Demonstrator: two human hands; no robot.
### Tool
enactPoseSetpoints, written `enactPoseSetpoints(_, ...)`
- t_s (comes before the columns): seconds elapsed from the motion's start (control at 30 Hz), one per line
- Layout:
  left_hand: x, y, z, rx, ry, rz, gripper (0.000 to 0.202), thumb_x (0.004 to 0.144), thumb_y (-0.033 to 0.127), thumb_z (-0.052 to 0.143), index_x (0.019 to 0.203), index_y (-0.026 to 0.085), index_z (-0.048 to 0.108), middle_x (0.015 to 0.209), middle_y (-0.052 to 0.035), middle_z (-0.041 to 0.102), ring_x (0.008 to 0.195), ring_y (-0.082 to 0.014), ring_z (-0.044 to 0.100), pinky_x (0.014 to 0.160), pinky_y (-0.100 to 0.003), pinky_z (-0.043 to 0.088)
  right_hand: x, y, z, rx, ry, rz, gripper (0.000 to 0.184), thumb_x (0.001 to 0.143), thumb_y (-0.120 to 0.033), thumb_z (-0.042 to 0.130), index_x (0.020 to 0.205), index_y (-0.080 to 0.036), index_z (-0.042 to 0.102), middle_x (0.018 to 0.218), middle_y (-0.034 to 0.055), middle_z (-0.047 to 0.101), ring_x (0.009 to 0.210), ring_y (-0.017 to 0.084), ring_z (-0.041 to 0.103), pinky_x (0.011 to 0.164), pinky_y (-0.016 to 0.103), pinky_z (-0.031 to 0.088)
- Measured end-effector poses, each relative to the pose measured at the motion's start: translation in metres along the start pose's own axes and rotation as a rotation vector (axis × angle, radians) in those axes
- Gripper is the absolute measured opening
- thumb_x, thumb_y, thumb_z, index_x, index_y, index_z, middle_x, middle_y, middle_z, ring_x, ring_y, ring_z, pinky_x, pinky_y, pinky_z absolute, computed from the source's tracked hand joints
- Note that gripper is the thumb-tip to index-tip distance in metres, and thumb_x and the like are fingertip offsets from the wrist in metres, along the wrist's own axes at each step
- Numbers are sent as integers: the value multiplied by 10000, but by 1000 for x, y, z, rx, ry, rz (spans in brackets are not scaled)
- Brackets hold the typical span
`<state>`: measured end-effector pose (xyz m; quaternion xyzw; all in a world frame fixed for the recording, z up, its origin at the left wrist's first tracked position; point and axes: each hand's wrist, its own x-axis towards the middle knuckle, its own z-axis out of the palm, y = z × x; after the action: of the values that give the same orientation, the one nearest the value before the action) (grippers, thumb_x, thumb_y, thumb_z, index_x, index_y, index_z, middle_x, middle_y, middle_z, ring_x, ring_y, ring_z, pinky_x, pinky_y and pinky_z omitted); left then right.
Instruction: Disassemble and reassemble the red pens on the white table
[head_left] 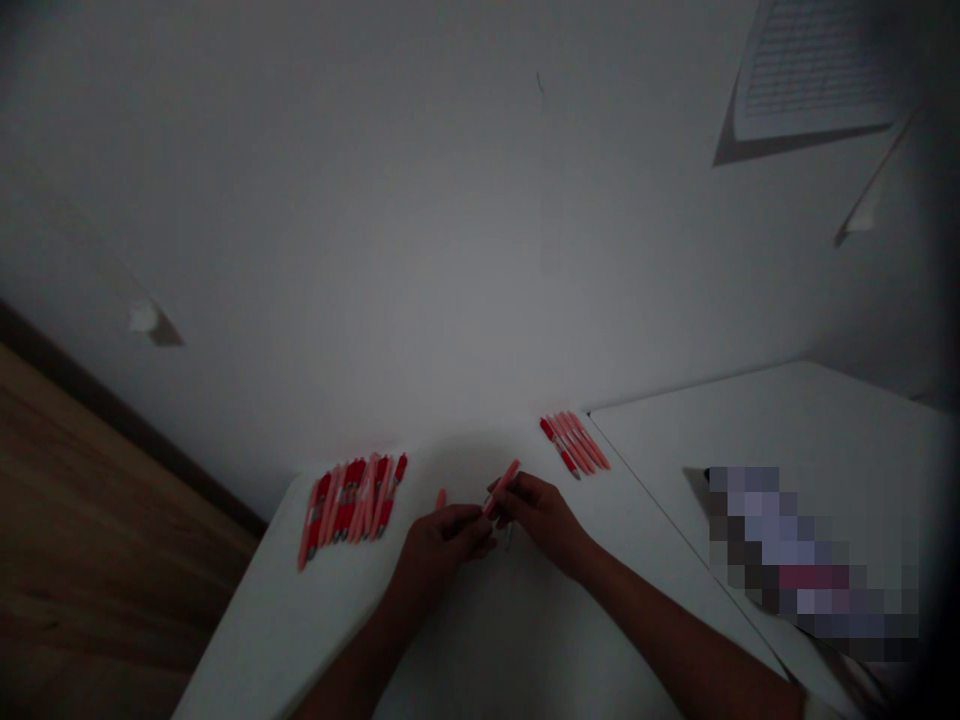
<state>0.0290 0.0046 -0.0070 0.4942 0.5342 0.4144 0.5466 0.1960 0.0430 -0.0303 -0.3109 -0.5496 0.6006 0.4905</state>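
Pen [505, 480] sits pinched in fingers of right hand [546, 515], between larger pen group [349, 500] and smaller pen group [576, 443], left hand [439, 535] by its lower end, hold unclear: two-handed handling step, apparently, calling for steadiness.

The right hand [534, 503] is gripping a pink pen [505, 480], which is pointing toward seven o'clock, at the fingertips of the left hand [441, 537]. From the hands, a larger row of red and pink pens [349, 505] is lying at nine o'clock on the white table [555, 640], while a smaller row [579, 440] is lying at two o'clock.
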Motion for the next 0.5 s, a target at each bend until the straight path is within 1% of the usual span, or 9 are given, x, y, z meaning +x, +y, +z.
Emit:
enactPoseSetpoints(0.2,0,-1,-1,66,-21,17,266,759,368,666,924,167,722,832,-51,742,744,-186,705,773,-334,563,0,3,0,55,-19,39,331,788,-470,651,887,-155,618,774,36,681,630,136,626,655,302,506)
enactPoseSetpoints(0.33,-1,2,-1,88,-1,9,276,747,380,674,896,153,722,801,-58,735,730,-190,701,765,-342,563,1,2,0,58,-6,37,351,787,-489,645,869,-149,617,748,36,677,624,137,622,651,304,507)
enactPoseSetpoints(0.5,-3,3,-1,59,16,4,258,726,371,688,856,150,711,774,-46,722,695,-179,694,731,-334,571,0,-1,2,76,8,50,367,771,-504,654,865,-151,619,748,39,679,611,137,619,645,308,505)
